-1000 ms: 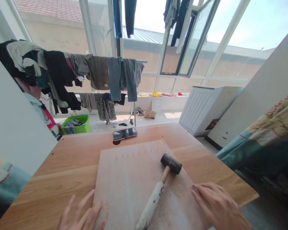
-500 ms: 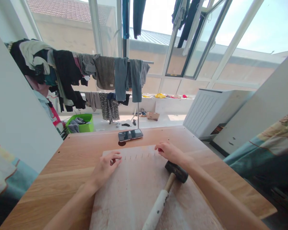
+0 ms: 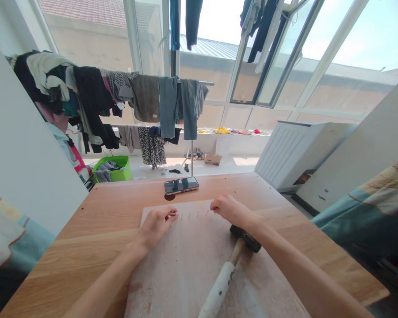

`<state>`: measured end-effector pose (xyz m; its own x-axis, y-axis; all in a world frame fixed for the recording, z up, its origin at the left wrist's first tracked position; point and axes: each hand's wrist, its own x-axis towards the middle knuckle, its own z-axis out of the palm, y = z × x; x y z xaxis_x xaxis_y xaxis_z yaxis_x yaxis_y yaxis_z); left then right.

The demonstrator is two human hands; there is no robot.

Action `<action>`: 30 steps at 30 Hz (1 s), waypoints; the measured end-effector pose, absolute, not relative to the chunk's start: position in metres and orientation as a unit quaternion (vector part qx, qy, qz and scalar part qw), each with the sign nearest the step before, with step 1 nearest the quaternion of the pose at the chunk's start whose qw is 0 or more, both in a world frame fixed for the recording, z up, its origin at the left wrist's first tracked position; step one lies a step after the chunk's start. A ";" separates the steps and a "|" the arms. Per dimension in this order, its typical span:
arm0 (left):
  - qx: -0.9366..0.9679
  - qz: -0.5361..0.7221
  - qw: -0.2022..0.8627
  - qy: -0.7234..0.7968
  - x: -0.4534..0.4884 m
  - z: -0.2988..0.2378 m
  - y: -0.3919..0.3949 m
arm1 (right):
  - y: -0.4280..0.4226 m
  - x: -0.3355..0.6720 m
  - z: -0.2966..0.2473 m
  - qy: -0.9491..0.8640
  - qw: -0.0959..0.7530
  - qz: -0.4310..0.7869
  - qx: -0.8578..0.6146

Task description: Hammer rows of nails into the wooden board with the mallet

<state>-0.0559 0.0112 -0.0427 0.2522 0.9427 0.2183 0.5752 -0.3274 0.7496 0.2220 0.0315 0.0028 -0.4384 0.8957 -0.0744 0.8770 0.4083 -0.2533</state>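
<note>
Several thin nails [image 3: 198, 214] stand in a row near the far edge of a whitish wooden board [image 3: 172, 282]. At the row's left end, my left hand [image 3: 156, 226] is closed, thumb and forefinger pinched on a nail that the fingertips mostly hide. My right hand [image 3: 230, 208] is over the right end, fingers pinched together; whatever is between them is hidden. One nail beside those fingertips leans slightly. Below my right forearm lies a hammer [image 3: 218, 287] with a black head and a white-wrapped wooden handle, resting on the board untouched by either hand.
The board lies on a wooden table [image 3: 96, 229]. A phone [image 3: 181, 185] rests beyond it, beside a dark round spot. Past the table are a green basket [image 3: 121, 175] with clothes, a drying rack of laundry [image 3: 146, 99] and a white appliance [image 3: 295, 152].
My left hand has moved right along the row, and its fingers have closed into a pinch. My right hand has shifted slightly left, its fingertips nearer the neighbouring nail. The hammer stays put.
</note>
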 end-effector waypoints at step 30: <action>0.818 0.351 0.181 0.419 -0.055 -0.037 -0.014 | -0.010 0.207 0.021 -0.817 0.226 0.235 -0.476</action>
<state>-0.0546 -0.0142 -0.0365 0.4026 0.8120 0.4226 0.5582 -0.5837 0.5897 0.2069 -0.0097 0.0215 -0.4441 0.8839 0.1464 0.6716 0.4366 -0.5987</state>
